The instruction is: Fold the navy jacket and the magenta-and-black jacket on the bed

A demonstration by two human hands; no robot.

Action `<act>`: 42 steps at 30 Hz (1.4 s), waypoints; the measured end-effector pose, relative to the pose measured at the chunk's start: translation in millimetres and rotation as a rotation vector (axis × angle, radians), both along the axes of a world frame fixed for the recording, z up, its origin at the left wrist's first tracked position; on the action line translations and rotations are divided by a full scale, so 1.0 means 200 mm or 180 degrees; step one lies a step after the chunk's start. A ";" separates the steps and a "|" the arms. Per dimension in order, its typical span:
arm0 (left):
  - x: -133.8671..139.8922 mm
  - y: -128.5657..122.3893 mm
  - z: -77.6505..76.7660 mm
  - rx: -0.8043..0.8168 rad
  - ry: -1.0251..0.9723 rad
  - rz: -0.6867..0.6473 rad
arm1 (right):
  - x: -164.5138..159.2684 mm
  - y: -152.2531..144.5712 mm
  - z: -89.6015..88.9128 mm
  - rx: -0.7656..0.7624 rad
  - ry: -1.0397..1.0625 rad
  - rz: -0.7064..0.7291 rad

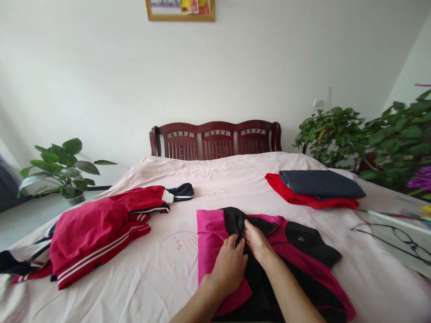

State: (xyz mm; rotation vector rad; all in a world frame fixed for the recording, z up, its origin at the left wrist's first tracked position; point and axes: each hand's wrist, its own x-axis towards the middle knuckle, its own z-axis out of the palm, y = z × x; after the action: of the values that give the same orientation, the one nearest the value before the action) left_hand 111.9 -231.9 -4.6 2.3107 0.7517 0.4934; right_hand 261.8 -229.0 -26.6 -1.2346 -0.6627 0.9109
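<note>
A magenta and black jacket (279, 242) lies on the bed right in front of me, its left part folded over on itself. My left hand (229, 262) rests on the magenta and black cloth, fingers curled onto a black part of it. Close beside it, my right hand (256, 241) grips the black cloth near the jacket's upper middle. Both hands almost meet there, and the fingertips of the right are partly hidden by fabric.
On the left lie a red jacket (90, 233) with white stripes and dark sleeves. At the right, folded dark grey clothing (319, 183) sits on folded red clothing (303, 197). Eyeglasses (400, 235) rest at the right edge. A wooden headboard (215, 139) and potted plants stand beyond.
</note>
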 end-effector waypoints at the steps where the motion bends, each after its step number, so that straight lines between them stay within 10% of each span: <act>1: 0.01 -0.03 -0.02 0.0177 0.0093 0.0000 | 0.00 -0.01 0.02 -0.0024 -0.0127 -0.0097; 6: 0.00 -0.12 -0.04 0.0746 0.0224 -0.0243 | -0.15 0.02 0.24 0.0291 -0.2532 0.0047; 11: -0.02 -0.20 -0.07 0.0938 -0.0072 -0.0299 | -0.29 0.22 0.40 -0.0407 -0.4658 0.0478; 24: 0.02 -0.21 -0.12 0.1086 -0.0013 -0.0259 | -0.33 0.63 0.25 -0.1417 -0.4885 0.0987; 31: 0.04 -0.22 -0.12 0.0751 0.0027 -0.0359 | -0.16 0.62 0.14 -0.1653 -0.4465 0.0724; 38: -0.12 -0.17 -0.04 -0.0251 -0.0203 -0.1167 | -0.02 0.47 0.25 -0.1051 -0.4394 0.0352; 42: -0.26 0.06 0.02 -0.0877 -0.1269 0.0164 | 0.08 0.22 0.27 -0.0846 -0.4313 0.0101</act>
State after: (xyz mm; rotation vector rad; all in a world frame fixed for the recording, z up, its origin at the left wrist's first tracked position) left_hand 60.8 -219.9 -0.2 1.8638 0.6378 0.7923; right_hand 277.4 -184.8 28.0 -2.0392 -1.6367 0.0410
